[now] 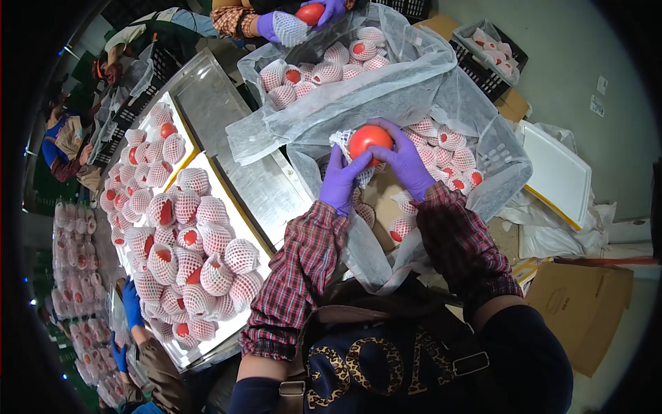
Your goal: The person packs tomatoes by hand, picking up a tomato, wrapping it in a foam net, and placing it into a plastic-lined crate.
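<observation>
Both my hands wear purple gloves and meet around one red tomato (pixel 370 143) above a lined crate. My left hand (pixel 339 181) grips its lower left side, with a white foam net (pixel 343 140) bunched beside the fruit. My right hand (pixel 403 160) presses fingers and thumb against its right side. Below, the crate's translucent liner (pixel 507 148) surrounds net-wrapped tomatoes (pixel 452 139) and bare brown cardboard (pixel 383 196). To the left, a white tray (pixel 238 324) bears a heap of net-wrapped tomatoes (pixel 189 238).
Another lined crate (pixel 420 48) stands ahead, where a co-worker's gloved hands (pixel 329 12) hold a red tomato. More people work at the left. A metal table (pixel 214 90), a small crate (pixel 496 86), a white lid (pixel 558 162) and a cardboard box (pixel 579 303) are around.
</observation>
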`<action>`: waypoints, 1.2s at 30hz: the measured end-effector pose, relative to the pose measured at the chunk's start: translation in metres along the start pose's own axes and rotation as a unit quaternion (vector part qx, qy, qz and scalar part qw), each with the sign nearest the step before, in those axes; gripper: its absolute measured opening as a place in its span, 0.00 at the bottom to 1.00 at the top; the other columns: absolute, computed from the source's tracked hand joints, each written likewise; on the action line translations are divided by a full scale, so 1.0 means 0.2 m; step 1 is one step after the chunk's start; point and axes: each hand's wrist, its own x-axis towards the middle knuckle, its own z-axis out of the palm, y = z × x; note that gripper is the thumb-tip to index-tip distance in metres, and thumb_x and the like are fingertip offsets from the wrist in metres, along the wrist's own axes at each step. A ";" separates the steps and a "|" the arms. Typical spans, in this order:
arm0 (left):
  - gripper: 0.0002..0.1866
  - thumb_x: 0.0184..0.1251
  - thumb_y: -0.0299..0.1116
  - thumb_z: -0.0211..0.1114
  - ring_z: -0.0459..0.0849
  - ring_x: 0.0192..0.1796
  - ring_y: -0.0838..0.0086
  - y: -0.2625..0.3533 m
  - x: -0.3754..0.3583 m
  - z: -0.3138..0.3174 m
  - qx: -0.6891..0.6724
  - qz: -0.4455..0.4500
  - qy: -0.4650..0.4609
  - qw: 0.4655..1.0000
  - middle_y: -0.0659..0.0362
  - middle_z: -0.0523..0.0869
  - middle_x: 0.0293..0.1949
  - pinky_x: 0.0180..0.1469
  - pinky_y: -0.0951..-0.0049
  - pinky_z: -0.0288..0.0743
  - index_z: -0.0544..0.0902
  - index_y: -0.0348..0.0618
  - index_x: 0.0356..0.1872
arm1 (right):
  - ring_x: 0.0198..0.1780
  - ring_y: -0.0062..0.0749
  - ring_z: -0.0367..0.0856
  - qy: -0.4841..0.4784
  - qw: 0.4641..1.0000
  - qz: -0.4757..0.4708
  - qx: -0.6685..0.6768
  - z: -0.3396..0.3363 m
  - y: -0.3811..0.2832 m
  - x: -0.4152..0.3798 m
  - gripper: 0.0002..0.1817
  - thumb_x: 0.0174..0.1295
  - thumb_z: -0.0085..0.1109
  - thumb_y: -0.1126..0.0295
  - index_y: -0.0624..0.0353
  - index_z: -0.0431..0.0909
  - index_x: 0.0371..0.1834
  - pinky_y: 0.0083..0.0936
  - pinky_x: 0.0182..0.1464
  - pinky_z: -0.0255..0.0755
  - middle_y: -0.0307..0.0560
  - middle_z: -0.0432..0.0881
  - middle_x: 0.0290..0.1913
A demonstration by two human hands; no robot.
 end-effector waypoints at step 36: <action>0.27 0.64 0.54 0.48 0.80 0.39 0.70 -0.03 0.04 -0.08 0.029 -0.159 0.057 0.985 0.54 0.76 0.47 0.41 0.73 0.75 0.64 0.50 0.59 | 0.54 0.33 0.71 0.095 0.944 -0.057 -0.311 -0.68 -0.19 0.12 0.26 0.52 0.59 0.73 0.60 0.63 0.56 0.29 0.55 0.68 0.45 0.72 0.49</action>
